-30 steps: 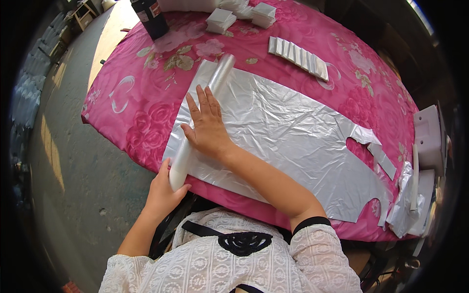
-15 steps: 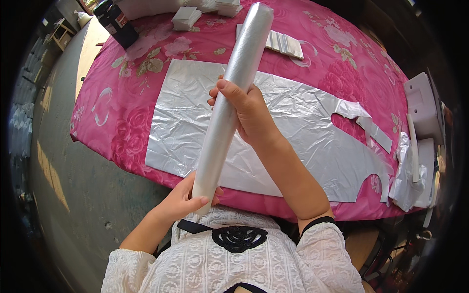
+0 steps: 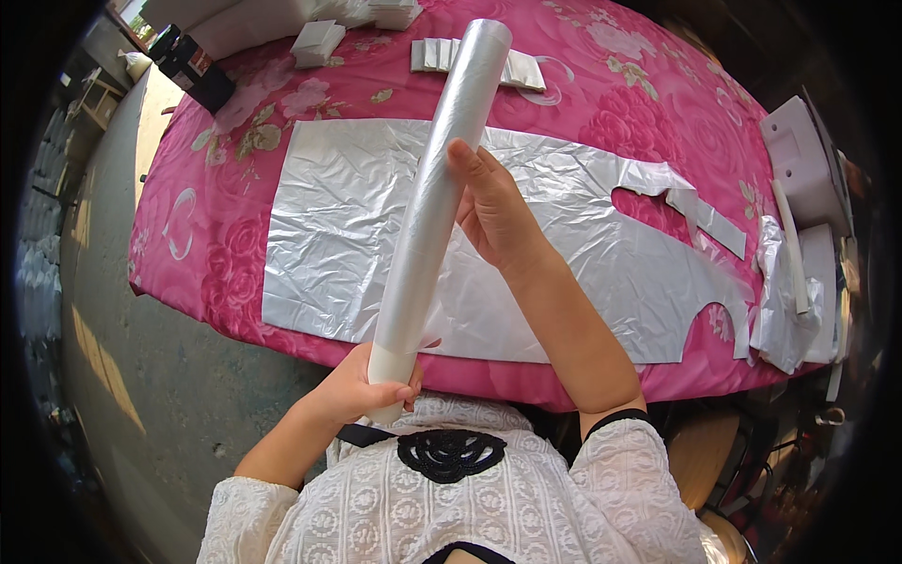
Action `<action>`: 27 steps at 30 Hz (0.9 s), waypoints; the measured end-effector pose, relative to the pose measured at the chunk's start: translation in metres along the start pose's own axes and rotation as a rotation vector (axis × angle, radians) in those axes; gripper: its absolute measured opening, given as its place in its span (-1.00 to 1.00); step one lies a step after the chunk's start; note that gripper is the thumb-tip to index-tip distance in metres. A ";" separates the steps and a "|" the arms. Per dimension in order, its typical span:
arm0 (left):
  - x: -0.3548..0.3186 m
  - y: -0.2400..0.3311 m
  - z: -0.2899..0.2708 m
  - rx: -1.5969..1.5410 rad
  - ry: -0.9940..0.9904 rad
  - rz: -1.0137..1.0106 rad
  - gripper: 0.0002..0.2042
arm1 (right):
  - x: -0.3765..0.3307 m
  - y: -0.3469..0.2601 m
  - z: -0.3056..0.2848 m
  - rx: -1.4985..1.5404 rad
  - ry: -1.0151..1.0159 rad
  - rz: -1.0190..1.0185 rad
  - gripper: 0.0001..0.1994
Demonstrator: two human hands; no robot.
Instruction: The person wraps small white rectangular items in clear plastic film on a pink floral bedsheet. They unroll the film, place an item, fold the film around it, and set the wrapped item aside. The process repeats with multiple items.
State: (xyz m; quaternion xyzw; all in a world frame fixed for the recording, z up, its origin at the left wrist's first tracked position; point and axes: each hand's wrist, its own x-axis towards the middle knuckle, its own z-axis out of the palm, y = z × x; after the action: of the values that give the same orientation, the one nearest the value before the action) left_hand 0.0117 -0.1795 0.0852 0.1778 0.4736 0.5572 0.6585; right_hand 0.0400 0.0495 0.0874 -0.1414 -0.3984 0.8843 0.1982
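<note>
A long roll of translucent silvery plastic film tilts up and away from me over the table. My left hand is wrapped round its near end, where a white core shows. My right hand is beside the roll's upper half, its thumb against the film and its fingers loosened, partly turned from view. Beneath the roll, a silvery plastic bag with cut-out handles lies flat and creased, its handle end to the right.
A pink floral cloth covers the table. At the back are a dark jar, stacked white packets and a row of flat packets. White foam boxes and crumpled film sit at the right edge.
My right hand's fingers, earlier wrapped round the roll, have loosened and come off its left side. The roll has shifted slightly left and down; my left hand still holds its near end.
</note>
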 end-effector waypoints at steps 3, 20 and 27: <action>0.003 0.000 0.003 -0.060 0.008 0.037 -0.37 | -0.025 0.027 -0.003 -0.098 -0.093 0.088 -0.36; 0.008 -0.010 0.005 -0.202 0.002 0.069 -0.44 | -0.070 0.037 -0.012 -0.135 -0.192 0.310 -0.67; 0.009 -0.016 -0.005 -0.422 -0.520 -0.032 -0.22 | -0.077 0.026 0.005 -0.125 -0.387 0.252 -0.59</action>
State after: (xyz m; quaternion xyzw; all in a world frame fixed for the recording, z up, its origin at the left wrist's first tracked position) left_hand 0.0164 -0.1781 0.0669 0.1663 0.1665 0.5687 0.7882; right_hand 0.0994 -0.0055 0.0779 -0.0297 -0.4620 0.8864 -0.0029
